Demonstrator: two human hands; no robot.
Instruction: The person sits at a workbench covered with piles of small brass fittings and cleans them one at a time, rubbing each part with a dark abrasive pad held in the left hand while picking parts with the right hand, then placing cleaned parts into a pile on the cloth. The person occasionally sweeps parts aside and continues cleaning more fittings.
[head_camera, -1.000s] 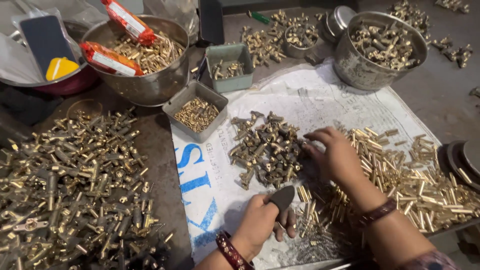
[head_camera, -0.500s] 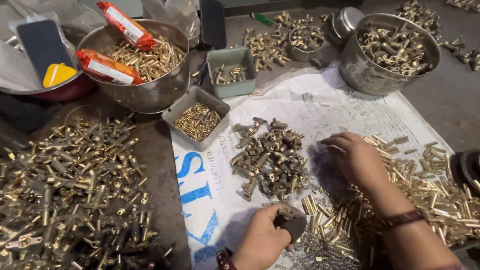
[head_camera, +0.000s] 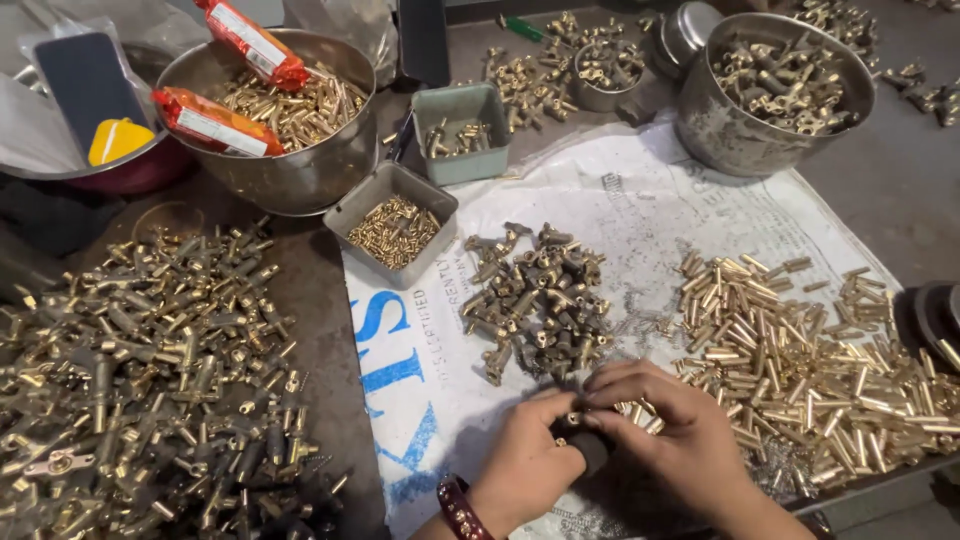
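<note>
Head view looked down on a cluttered surface (head_camera: 880, 210) laid with a white printed sheet (head_camera: 640, 215). Both hands met at the sheet's near edge: the left hand (head_camera: 525, 462), a dark red bangle (head_camera: 458, 508) at its wrist, and the right hand (head_camera: 672, 432) pressed together around a small dark block (head_camera: 590, 448). The left grip was closed on that block, and the right fingertips (head_camera: 600, 395) pinched what seemed to be a small brass piece over it, though the fingers hid most of it.

Just beyond the hands lay a heap of dark brass fittings (head_camera: 540, 300), and to their right a broad spread of brass tubes (head_camera: 800, 345) reached the sheet's right edge. Between the heap and the tubes a narrow strip of bare sheet stayed open; more bare sheet lay left of the hands, over the blue lettering.

Off the sheet's left edge a large pile of assembled brass parts (head_camera: 150, 370) filled the surface. A grey tray of small brass pins (head_camera: 393, 232) sat on the sheet's far left corner, a green tray (head_camera: 462, 130) just behind it. A steel bowl (head_camera: 270, 120) holding brass pieces and two red packets (head_camera: 215, 120) stood far left, and a steel pot of fittings (head_camera: 775, 85) far right.
</note>
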